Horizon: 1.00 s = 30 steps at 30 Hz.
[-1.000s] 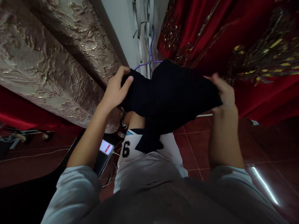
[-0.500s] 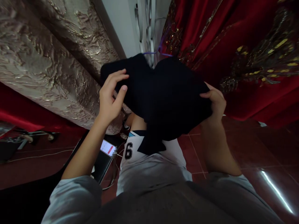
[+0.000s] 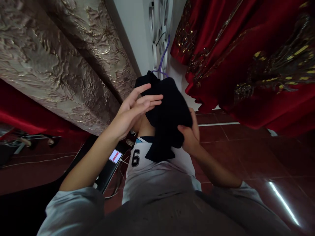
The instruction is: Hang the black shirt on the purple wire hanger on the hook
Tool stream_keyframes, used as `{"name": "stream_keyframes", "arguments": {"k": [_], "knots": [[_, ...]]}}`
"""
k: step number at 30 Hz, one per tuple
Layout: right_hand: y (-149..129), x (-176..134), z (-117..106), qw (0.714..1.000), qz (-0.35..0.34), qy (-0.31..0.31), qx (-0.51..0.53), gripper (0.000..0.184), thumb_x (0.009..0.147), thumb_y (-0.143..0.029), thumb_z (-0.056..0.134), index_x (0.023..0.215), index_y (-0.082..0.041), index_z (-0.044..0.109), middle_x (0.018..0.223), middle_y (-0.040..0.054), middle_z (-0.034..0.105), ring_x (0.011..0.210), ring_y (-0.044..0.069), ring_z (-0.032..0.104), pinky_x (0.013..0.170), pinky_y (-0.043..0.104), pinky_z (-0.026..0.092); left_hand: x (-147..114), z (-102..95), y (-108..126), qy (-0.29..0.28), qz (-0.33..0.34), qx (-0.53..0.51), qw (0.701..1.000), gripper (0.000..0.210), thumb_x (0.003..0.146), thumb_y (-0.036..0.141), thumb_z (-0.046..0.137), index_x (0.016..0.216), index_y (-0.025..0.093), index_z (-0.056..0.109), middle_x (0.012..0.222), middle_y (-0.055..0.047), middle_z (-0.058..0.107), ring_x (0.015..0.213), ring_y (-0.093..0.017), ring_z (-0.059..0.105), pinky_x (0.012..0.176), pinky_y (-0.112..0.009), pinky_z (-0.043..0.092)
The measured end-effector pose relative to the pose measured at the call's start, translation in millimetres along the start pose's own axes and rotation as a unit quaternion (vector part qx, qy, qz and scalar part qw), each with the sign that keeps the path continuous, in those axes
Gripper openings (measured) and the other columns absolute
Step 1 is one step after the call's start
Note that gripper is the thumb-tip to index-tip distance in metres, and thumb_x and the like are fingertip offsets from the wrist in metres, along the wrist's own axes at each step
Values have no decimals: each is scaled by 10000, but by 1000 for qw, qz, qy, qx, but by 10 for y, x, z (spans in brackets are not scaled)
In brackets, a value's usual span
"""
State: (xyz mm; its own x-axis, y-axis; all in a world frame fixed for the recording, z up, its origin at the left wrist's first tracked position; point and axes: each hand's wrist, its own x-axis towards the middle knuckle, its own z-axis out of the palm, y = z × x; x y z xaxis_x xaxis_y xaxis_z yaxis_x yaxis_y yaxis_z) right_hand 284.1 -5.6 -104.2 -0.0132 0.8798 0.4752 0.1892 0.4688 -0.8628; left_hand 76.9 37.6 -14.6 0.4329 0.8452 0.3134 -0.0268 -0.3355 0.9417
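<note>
A dark navy garment [image 3: 167, 101] on a purple hanger [image 3: 161, 65] is bunched above my lap, its lower end resting on my white shorts. Its exact kind does not show. My left hand [image 3: 137, 106] lies over the left part of the cloth with fingers stretched out and apart. On the other side, my right hand [image 3: 190, 132] grips the garment's right edge, thumb in front and fingers behind.
Beige embossed fabric [image 3: 81, 65] hangs at the left, and red cloth with sequins [image 3: 236, 65] hangs at the right. A white metal frame [image 3: 154, 29] stands ahead. A lit phone [image 3: 115, 156] with a cable lies on a black surface [image 3: 108, 175] at my left. Red tiles [image 3: 226, 157] cover the floor.
Both hands have come closer together, the right one moving left and down with its edge. The garment has gone from spread wide to narrow and folded in, and more of the hanger shows.
</note>
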Motion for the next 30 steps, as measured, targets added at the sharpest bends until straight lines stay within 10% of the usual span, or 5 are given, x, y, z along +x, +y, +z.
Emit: {"name": "stream_keyframes", "arguments": {"k": [7, 16, 24, 27, 30], "knots": [[0, -449, 216, 988, 38, 135, 58, 601, 761, -428, 521, 1358, -465, 467, 1144, 39, 658, 1023, 359, 672, 849, 579, 578, -65, -80, -36, 24, 1, 24, 999, 453, 1000, 424, 615, 1415, 263, 529, 1328, -104, 697, 1239, -255, 682, 1096, -437, 557], [-204, -201, 95, 913, -106, -393, 3, 438, 823, -398, 716, 1250, -383, 619, 1191, 41, 682, 1109, 284, 687, 1006, 459, 601, -71, -9, -64, 34, -12, 33, 999, 362, 895, 203, 658, 1254, 226, 623, 1002, -38, 706, 707, -136, 692, 784, -342, 631], [448, 175, -433, 988, -80, -80, -109, 723, 885, -419, 730, 1538, -371, 424, 1583, 83, 443, 1505, 310, 393, 1250, 586, 322, -688, -437, 248, -116, -41, 320, 939, 299, 828, 52, 438, 722, 244, 642, 726, -10, 684, 688, -165, 668, 628, -293, 531], [578, 283, -439, 987, -39, -138, -69, 769, 894, -497, 716, 1569, -331, 387, 1622, 96, 419, 1516, 298, 395, 1241, 550, 359, -790, -580, 359, -117, -18, 343, 932, 319, 818, 48, 436, 734, 266, 654, 759, -5, 717, 679, -171, 687, 599, -300, 536], [532, 410, -426, 969, 65, -231, 61, 396, 939, -557, 637, 1195, -257, 671, 1097, 67, 746, 948, 225, 735, 826, 398, 625, -730, -684, 308, -4, 4, 343, 939, 257, 842, 91, 504, 733, 277, 643, 833, 1, 746, 786, -211, 731, 697, -372, 595]]}}
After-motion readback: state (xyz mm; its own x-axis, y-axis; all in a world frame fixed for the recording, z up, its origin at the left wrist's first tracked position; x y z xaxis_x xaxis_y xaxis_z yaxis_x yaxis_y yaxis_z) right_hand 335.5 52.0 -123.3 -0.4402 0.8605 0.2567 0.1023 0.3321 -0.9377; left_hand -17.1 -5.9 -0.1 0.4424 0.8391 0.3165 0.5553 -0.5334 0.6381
